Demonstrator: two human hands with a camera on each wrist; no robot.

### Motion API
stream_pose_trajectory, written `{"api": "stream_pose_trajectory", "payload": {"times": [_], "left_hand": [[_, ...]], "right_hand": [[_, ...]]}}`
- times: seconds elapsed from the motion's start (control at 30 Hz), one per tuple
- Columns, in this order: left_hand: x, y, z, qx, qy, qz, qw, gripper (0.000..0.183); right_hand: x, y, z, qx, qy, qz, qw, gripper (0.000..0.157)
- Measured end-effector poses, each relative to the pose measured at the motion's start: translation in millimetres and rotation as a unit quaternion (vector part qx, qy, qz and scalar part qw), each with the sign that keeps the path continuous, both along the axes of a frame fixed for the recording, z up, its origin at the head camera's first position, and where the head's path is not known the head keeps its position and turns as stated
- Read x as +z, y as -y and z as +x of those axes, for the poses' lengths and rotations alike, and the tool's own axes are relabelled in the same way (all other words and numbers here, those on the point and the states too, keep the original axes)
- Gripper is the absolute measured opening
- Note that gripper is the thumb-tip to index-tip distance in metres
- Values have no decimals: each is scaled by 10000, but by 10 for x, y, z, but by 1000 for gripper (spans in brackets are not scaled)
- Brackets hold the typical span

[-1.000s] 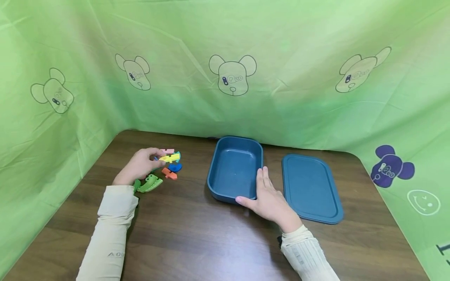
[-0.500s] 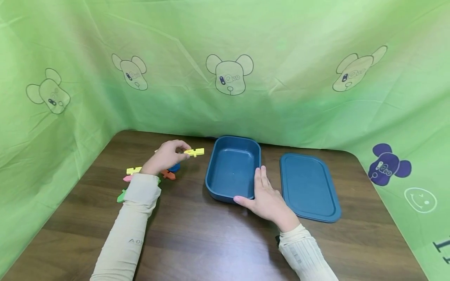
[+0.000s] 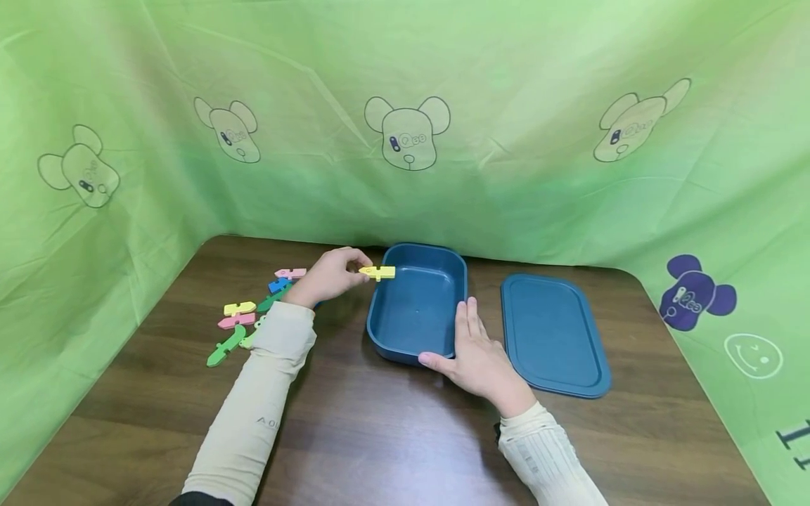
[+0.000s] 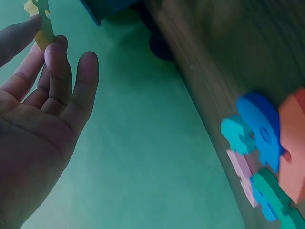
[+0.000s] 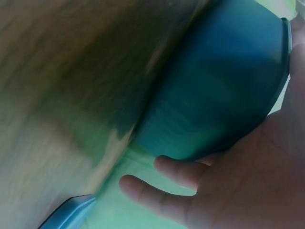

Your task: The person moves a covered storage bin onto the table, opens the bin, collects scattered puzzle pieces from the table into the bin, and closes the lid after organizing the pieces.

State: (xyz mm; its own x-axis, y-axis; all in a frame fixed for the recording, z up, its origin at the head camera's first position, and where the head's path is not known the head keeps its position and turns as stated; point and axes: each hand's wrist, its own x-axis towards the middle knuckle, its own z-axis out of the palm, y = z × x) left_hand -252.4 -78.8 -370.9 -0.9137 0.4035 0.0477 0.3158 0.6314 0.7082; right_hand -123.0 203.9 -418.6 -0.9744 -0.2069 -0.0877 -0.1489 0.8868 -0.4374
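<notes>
My left hand [image 3: 332,276] pinches a small yellow toy piece [image 3: 382,273], flat with notches and one pointed end, between thumb and fingertips. The piece hangs over the left rim of a blue rectangular box [image 3: 418,313]. In the left wrist view the same yellow piece [image 4: 45,29] shows at the upper left, and the other fingers are loosely bent. My right hand [image 3: 484,358] rests against the box's near right corner, fingers straight along the right side and thumb at the front rim. The right wrist view shows the box's outer wall [image 5: 214,86] beside the palm.
Several toy pieces lie at the table's left, among them a yellow one [image 3: 239,308], a pink one [image 3: 237,321] and a green one [image 3: 226,346]. An orange piece [image 4: 293,148] is partly in the left wrist view. Right of the box lies a blue lid [image 3: 557,334].
My left hand has lifted the yellow piece from the pile and carried it right to the box's left rim. My right hand has stayed against the box.
</notes>
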Motion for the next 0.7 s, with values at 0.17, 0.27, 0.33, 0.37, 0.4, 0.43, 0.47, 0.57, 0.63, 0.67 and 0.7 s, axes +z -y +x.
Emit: {"api": "stream_pose_trajectory", "payload": {"times": [0.17, 0.27, 0.33, 0.37, 0.4, 0.43, 0.47, 0.57, 0.63, 0.67, 0.7], "left_hand": [[-2, -134, -29, -111, 78, 18, 9999, 17], [-7, -202, -45, -165, 184, 39, 9997, 18], [-14, -243, -61, -189, 227, 8, 9996, 19], [-16, -264, -71, -195, 234, -23, 9995, 19], [-16, -286, -81, -198, 234, -56, 9995, 20], [-13, -310, -94, -200, 227, -97, 9995, 20], [-11, -334, -107, -208, 230, -131, 9994, 20], [-4, -410, -167, -259, 185, -219, 9993, 21], [1, -463, -212, -289, 182, -258, 9991, 21], [0, -489, -237, -292, 188, -275, 9990, 21], [1, -514, -261, -292, 188, -290, 9990, 20]], "right_hand": [[-5, 27, 5, -67, 0, 10, 10000, 121], [0, 44, 8, -102, 27, 20, 9999, 121], [5, 51, 9, -115, 32, 33, 9999, 122], [7, 52, 8, -116, 33, 37, 9999, 122], [9, 52, 7, -118, 22, 41, 9999, 122], [10, 52, 7, -119, 16, 45, 9999, 122], [12, 52, 6, -118, 11, 47, 9999, 122], [17, 50, 7, -133, 2, 47, 9999, 122], [20, 49, 9, -142, 7, 47, 9999, 122], [21, 48, 10, -142, 6, 46, 9999, 122], [23, 48, 10, -143, 8, 47, 9999, 122]]}}
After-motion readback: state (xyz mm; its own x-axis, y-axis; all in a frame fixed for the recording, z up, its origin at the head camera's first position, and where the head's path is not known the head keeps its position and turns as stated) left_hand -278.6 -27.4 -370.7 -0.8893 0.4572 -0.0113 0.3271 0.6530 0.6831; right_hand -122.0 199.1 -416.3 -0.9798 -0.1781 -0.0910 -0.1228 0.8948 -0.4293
